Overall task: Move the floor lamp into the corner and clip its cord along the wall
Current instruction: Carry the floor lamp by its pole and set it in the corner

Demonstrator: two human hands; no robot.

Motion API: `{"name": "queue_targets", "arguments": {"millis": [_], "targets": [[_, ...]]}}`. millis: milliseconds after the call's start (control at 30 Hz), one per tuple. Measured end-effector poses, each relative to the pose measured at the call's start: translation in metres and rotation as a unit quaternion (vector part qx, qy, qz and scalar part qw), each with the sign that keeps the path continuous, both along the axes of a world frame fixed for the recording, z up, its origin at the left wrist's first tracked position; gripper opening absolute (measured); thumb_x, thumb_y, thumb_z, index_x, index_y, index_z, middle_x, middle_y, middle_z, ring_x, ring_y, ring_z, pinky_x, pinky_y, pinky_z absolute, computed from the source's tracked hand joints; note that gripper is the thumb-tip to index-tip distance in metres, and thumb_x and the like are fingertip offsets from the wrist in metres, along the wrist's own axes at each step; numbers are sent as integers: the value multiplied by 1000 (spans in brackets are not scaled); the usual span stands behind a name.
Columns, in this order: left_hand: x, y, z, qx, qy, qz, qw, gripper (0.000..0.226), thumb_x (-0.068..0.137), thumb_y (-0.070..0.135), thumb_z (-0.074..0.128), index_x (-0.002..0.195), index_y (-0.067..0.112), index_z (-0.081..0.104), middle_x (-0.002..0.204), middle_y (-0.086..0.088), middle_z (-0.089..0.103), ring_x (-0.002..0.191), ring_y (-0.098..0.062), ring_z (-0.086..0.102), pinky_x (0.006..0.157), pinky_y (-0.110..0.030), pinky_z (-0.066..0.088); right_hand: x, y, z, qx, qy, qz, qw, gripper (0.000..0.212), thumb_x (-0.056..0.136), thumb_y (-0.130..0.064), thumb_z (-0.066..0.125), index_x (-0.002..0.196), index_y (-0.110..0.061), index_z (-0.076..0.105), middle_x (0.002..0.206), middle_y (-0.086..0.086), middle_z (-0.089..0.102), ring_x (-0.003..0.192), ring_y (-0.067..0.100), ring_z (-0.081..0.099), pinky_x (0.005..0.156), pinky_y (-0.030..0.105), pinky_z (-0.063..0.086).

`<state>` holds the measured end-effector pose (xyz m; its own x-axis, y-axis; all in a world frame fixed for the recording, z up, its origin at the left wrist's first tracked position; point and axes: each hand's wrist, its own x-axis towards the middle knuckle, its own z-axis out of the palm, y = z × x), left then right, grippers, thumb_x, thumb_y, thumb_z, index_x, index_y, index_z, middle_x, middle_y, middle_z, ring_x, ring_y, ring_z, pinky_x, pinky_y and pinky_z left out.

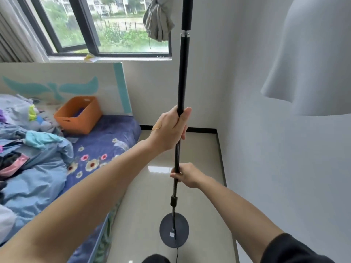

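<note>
Gripping the black pole [182,73] of the floor lamp, the left hand [171,130] is shown clenched around the tube at mid-height, thumb pointing upward; a tan adhesive plaster [157,126] is seen on its back. The right hand [187,176] is closed around the same pole lower down, fingers wrapped from the right. The pole is formed of matte black tube sections joined by a silver collar [185,33]. A thin black cord [175,224] is carried down the pole, past a small black block [173,201], and across the round, flat, dark base [167,232], on which a small white label [171,235] is fixed; its writing cannot be read. The base is seen over glossy beige floor tiles [152,205], between the bed [106,141] and the white wall [275,168], short of the corner. A smooth white flared shade [313,59] is seen at upper right. An orange plastic bin [79,114] is set on the floral blue sheet.
</note>
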<state>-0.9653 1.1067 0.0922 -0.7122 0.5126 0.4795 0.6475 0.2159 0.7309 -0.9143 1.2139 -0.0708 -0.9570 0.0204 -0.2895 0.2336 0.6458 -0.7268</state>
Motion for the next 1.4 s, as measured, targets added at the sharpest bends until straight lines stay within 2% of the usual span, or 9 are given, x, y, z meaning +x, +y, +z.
{"name": "queue_targets", "arguments": {"millis": [300,533,733,833,933,1167,1267,1333,1400], "targets": [[-176,60,-22,-7,-18,-27,999,40,102,52,34,76,22,43,62,-8,64,50,-14,61,63,-38,51,-169,63,-17,30,-3,-22,999,12,92,-35,65,92,-25,70,95,-2,69,91,19,65,84,34,54],[-333,108,-27,-46,-76,-83,993,41,99,52,33,77,19,43,56,1,61,58,-23,64,65,-47,55,-311,105,-24,33,-2,-103,994,9,92,-27,67,91,-19,72,99,3,72,94,21,66,87,33,53],[-433,179,-14,-106,-74,-148,980,45,98,53,31,76,17,47,62,3,66,66,-18,64,71,-41,54,-403,166,-11,-12,7,-192,981,5,90,-16,69,91,-21,71,97,-1,70,93,18,66,86,28,51],[-477,220,-21,-142,-54,-166,974,47,97,54,31,75,17,49,68,5,70,64,-12,61,65,-31,48,-444,202,-16,-18,-1,-215,976,9,89,-19,70,97,-20,74,102,-2,72,96,17,67,90,29,51],[-521,265,-35,-162,-50,-169,971,44,96,55,30,74,20,47,68,6,69,66,-13,62,67,-31,49,-489,244,-29,-13,-2,-218,976,13,90,-22,69,102,-20,74,107,-1,71,98,17,66,90,28,50],[-625,371,-54,-202,-68,-148,966,47,94,56,31,79,16,50,69,1,70,72,-21,64,77,-43,53,-600,351,-48,-9,-10,-196,981,20,94,-22,65,112,-17,71,114,5,69,90,17,60,78,25,42],[-670,406,-56,-204,-85,-127,967,45,94,55,31,78,18,51,70,2,69,74,-24,64,79,-45,52,-645,392,-40,8,4,-176,984,23,96,-24,62,117,-19,70,115,4,69,96,22,63,77,26,42],[-699,424,-58,-205,-97,-122,966,44,97,52,32,78,17,52,71,3,68,76,-25,65,81,-46,52,-672,412,-36,25,11,-164,986,18,98,-25,58,111,-19,70,105,3,70,93,23,63,69,26,43],[-726,440,-62,-207,-110,-121,965,43,99,49,32,83,15,53,72,2,68,77,-24,64,83,-47,51,-696,429,-34,37,11,-162,986,13,100,-26,55,91,-22,63,84,-1,65,80,22,60,57,23,36]]}}
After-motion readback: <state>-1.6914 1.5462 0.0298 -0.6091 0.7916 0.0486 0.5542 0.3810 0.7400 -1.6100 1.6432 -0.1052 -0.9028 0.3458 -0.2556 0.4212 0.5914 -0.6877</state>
